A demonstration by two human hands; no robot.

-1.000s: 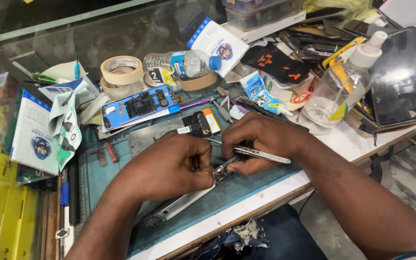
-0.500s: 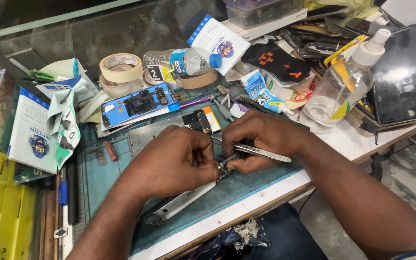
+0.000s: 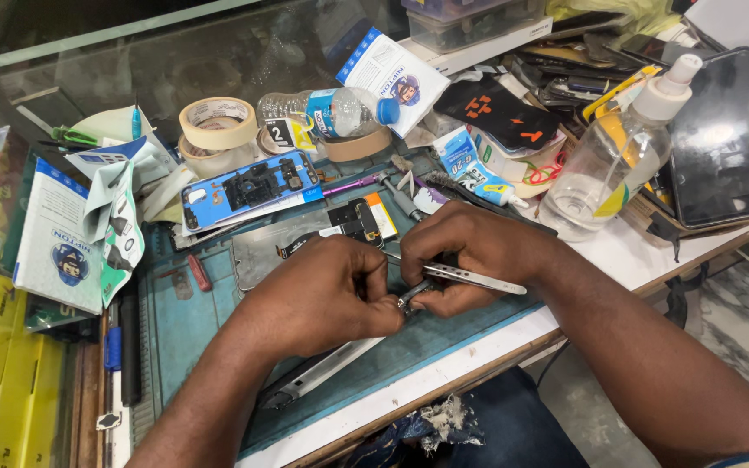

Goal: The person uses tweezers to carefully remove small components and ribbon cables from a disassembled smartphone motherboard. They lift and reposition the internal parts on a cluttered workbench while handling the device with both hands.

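- At the centre of the teal work mat (image 3: 444,355), both my hands meet over a small metal part (image 3: 409,299), pinched where my fingertips come together.
- My left hand (image 3: 327,295) is curled tight, thumb and fingers closed on that small part from the 9 o'clock side.
- My right hand (image 3: 470,260) is closed around silver tweezers (image 3: 470,277); their handle sticks out toward 3 o'clock and their tips point at the part. I cannot tell whether the tips grip it.
- A long, thin silver phone frame (image 3: 322,377) lies on the mat below my left hand, slanting toward 7 o'clock.
- Just beyond my knuckles, at 12 o'clock, lies a small black and orange component (image 3: 366,218).
- At 11 o'clock sits a blue phone back (image 3: 249,191) with its insides exposed.
- Farther out at 11 o'clock are rolls of masking tape (image 3: 217,123), and a plastic water bottle (image 3: 322,111) lies on its side at 12 o'clock.
- At 2 o'clock stands a clear squeeze bottle (image 3: 604,165) with a white cap, and beside it a dark phone (image 3: 721,139) lies face up.
- At 9 o'clock are white and blue packets (image 3: 58,234).
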